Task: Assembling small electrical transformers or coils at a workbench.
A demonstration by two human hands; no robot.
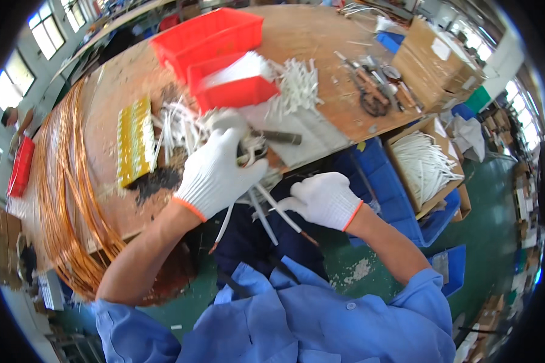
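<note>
A wire assembly [254, 145], with a dark rod [281, 138] projecting to its right, is located at the near edge of the worktop [306, 33]. From its underside 3 white-sleeved leads [290, 221] are hung over the person's lap, with bare copper seen at the tips of 2. The left hand [219, 174], gloved in white, is laid over the assembly from the left, its thumb spread from the fingers; how firmly it is pressed cannot be told. The right hand [322, 199], likewise gloved, is held just right of the leads with its fingers curled and their tips close to the rightmost; whether that lead is pinched cannot be told.

Left of the assembly are placed loose white sleeves [181, 128], a yellow notched block [133, 142] and long copper wires [66, 175]. Behind it, 2 red bins [242, 94] are set, with more white pieces [300, 85] scattered beside the nearer. Hand tools [375, 85] are laid farther right, near a cardboard box [427, 66]. Below, an open carton [398, 166] is filled with white tubing [427, 166].
</note>
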